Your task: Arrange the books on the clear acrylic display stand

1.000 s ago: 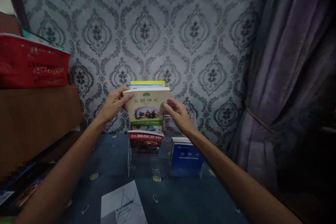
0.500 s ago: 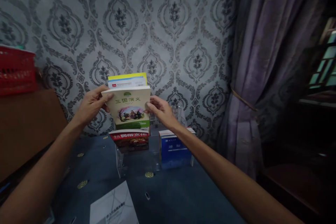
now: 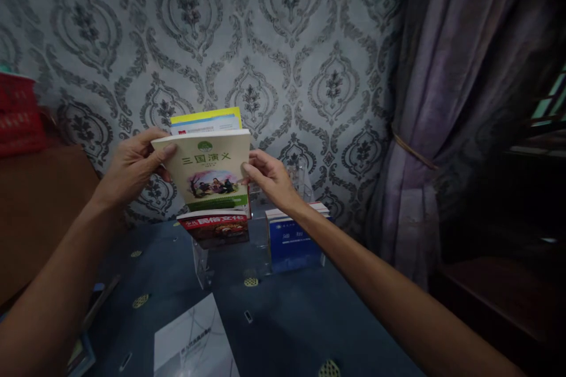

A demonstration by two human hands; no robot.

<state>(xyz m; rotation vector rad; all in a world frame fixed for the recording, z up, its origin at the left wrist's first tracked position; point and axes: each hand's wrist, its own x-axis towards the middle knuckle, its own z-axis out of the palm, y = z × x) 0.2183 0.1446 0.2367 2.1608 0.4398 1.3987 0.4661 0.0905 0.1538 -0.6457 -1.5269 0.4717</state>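
Note:
A cream book with a green band and a picture of people (image 3: 212, 168) is held upright, front cover towards me. My left hand (image 3: 139, 162) grips its upper left corner, thumb on the cover. My right hand (image 3: 270, 179) pinches its right edge. Behind it, a book with a yellow top edge (image 3: 206, 120) sticks up. Just below, a red and dark book (image 3: 216, 230) leans in a clear stand (image 3: 201, 265); the cream book's lower edge is hidden behind it. To the right, a blue book (image 3: 295, 244) stands in another clear section with others behind it.
A pale grey book (image 3: 194, 339) lies on the dark blue tabletop (image 3: 283, 318) in front. At the left are a brown cardboard box (image 3: 44, 212) and a red basket (image 3: 20, 115). Patterned wallpaper (image 3: 292, 70) backs the table; a purple curtain (image 3: 424, 100) hangs at the right.
My view has shifted slightly and come closer. Both hands still hold the cream book, which now appears larger and a little further left in view. The books in the stand keep their places.

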